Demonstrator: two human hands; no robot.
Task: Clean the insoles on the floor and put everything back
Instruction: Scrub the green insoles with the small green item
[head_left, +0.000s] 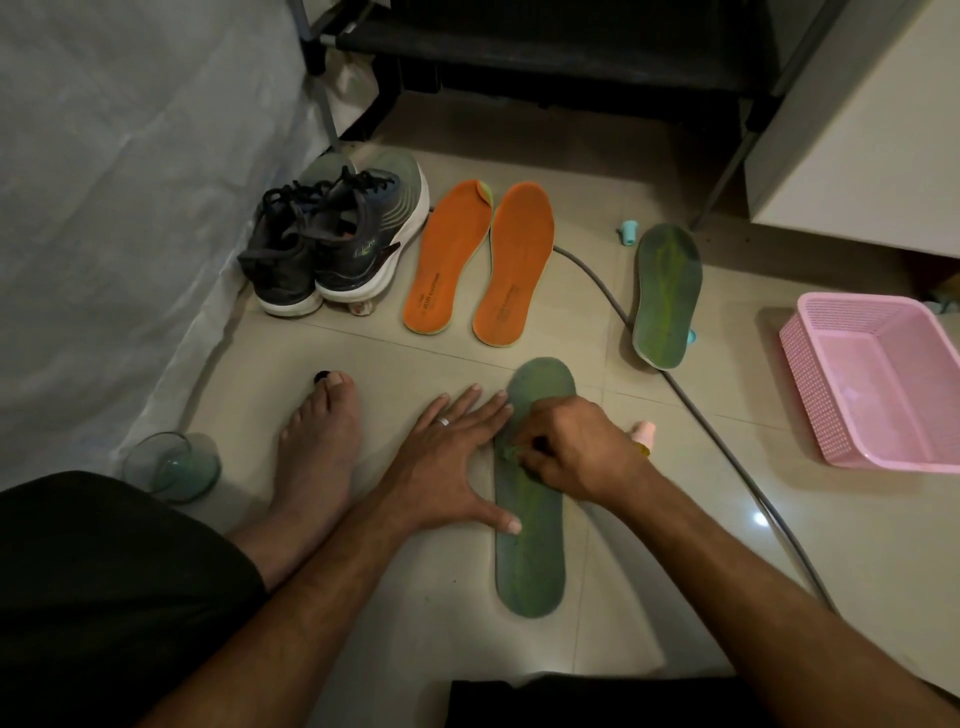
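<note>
Lying flat on the tiled floor (363, 597), the near green insole (530, 545) serves as the landmark, its toe pointing away from the person. The left hand (447, 467) rests at this insole's left edge, fingers (483, 402) straight and spread, with the thumb tip pressing on the insole's surface. The right hand (576, 452) sits on the insole's upper half, its fingers curled around something small and greenish with a dark end; what it is cannot be told. A second green insole (665, 296) lies beyond and to the right of the landmark, with a grey hose (727, 457) running between them. Two orange insoles (480, 265) lie side by side straight beyond it, and a pair of dark sneakers (332, 239) stands left of those. A pink basket (810, 395) sits well to the right. A small pink bottle (644, 434) shows just right of the right hand. A bare foot (317, 457) and a glass bowl (171, 465) lie to the landmark's left.
</note>
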